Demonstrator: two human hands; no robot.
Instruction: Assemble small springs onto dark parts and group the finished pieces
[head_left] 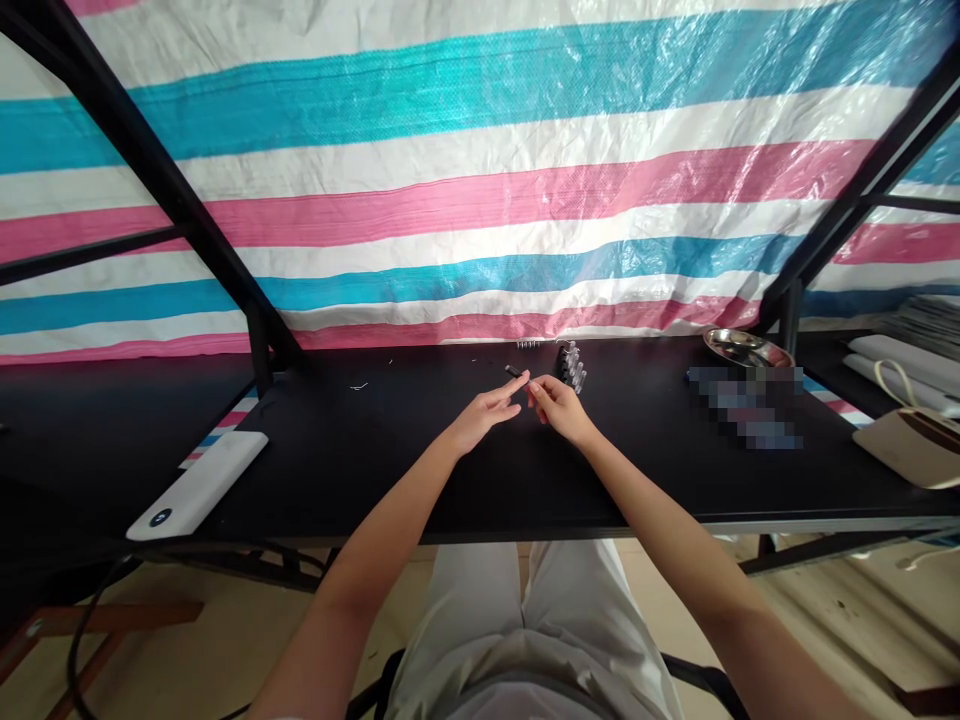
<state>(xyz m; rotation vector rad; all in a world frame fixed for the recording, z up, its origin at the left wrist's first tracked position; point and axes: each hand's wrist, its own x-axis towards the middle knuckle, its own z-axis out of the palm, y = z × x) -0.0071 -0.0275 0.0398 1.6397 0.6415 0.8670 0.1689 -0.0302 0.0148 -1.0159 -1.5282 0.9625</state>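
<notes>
Over the black table, my right hand point(556, 406) pinches a small dark stick-like piece point(514, 372) between thumb and fingertips. The piece is too small for me to tell its kind. My left hand point(486, 418) is beside it with fingers stretched out and thumb apart. Its fingertips are close to the piece, and whether they touch it I cannot tell. Just beyond my right hand lies a row of dark pieces with clear, shiny parts point(572, 367). A short line of tiny pale items point(529, 345) sits at the table's back edge.
Thin white scraps point(359, 386) lie on the black table point(337, 450). A long white box point(199, 485) is at the left, a metal dish point(748, 348) at the back right. A beige pouch point(911, 445) sits far right. Black frame bars point(217, 255) and a striped sheet point(480, 200) stand behind.
</notes>
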